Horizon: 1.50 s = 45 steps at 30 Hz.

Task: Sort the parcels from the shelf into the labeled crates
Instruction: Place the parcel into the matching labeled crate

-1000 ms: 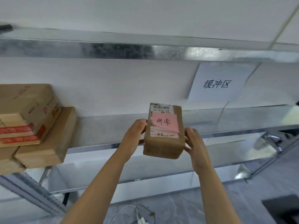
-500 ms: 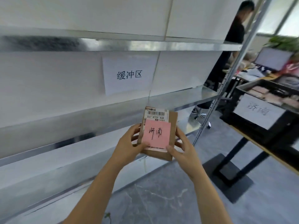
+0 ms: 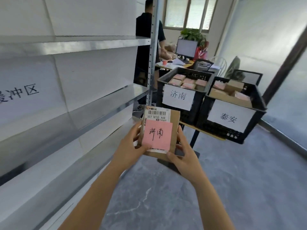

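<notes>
I hold a small brown cardboard parcel (image 3: 174, 123) in front of me, its face toward me with a barcode label and a pink note reading 济南. My left hand (image 3: 127, 150) grips its left edge, thumb on the pink note. My right hand (image 3: 184, 156) grips its right and lower edge. Ahead to the right stand two black crates on a table: the nearer-left crate (image 3: 197, 112) carries a white sign 济南, the right crate (image 3: 255, 117) a sign 泰安. Both hold several parcels.
A metal shelf (image 3: 93, 103) runs along my left with a white paper sign (image 3: 25, 93); its upright post (image 3: 153, 52) stands just left of the crates. A person in dark clothes (image 3: 144, 47) stands behind the post by a desk with a monitor (image 3: 186, 48). Grey floor lies below.
My view has swung right from the shelf toward the crates. The parcel stays in both hands, carried away from the shelf; the two labeled crates now show fully.
</notes>
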Available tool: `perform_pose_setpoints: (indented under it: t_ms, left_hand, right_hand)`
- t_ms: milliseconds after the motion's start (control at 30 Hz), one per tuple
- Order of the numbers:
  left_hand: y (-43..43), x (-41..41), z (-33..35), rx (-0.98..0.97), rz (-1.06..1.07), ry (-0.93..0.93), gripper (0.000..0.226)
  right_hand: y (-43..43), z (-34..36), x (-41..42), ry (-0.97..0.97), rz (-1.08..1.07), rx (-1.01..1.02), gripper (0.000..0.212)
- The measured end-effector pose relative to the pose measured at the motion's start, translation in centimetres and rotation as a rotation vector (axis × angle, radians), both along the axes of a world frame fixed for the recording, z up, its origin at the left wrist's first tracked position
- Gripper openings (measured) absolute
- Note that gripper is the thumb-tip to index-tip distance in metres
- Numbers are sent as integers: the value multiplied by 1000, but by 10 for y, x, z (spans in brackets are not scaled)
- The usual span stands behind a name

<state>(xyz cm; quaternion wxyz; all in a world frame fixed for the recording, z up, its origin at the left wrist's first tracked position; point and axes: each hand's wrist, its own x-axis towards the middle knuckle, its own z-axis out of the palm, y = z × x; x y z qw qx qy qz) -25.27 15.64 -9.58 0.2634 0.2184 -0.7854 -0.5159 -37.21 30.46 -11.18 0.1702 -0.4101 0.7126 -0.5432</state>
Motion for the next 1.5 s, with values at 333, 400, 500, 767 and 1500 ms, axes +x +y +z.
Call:
perform_pose_setpoints:
  t_ms: [333, 400, 500, 767, 1500]
  left_hand:
    - [-62, -128, -4, -31, -142, -5, 69]
    - [-88, -162, 4, -43, -175, 3, 72]
    - [-126, -214, 16, -86, -223, 31, 72]
    - [-182, -318, 18, -50, -325, 0, 71]
    - [-260, -615, 39, 42, -401, -113, 62]
  right_hand:
    - [-48, -3, -102, 28, -163, -47, 75]
    - [-70, 4, -130, 47, -195, -85, 68]
    - [-105, 18, -175, 63, -247, -128, 64]
    - [-154, 24, -257, 40, -341, -72, 74]
    - [-222, 62, -540, -93, -501, -8, 66]
